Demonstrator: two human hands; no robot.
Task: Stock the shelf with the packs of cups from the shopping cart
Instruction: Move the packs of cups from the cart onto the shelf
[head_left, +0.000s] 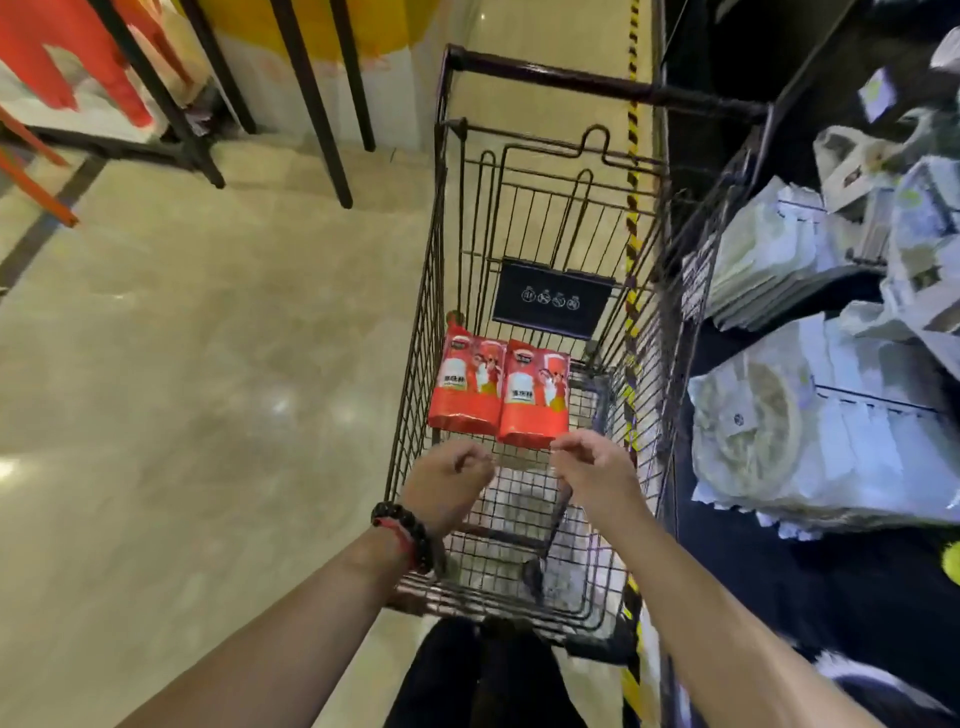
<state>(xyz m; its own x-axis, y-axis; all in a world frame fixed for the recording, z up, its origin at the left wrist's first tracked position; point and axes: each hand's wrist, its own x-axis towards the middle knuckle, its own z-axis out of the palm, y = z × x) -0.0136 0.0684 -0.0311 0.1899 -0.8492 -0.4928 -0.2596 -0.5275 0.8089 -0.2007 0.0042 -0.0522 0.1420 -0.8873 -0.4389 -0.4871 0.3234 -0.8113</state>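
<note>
2 half-curled empty hands: left hand (448, 480), right hand (592, 470)

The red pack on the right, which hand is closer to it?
Right. The right hand hovers just at the near end of the right red pack, empty. The left hand sits below the left red pack, farther off.

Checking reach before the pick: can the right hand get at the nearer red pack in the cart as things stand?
Probably yes. The right hand hovers empty just short of the red pack, the cart is open-topped, and nothing lies between them.
</note>
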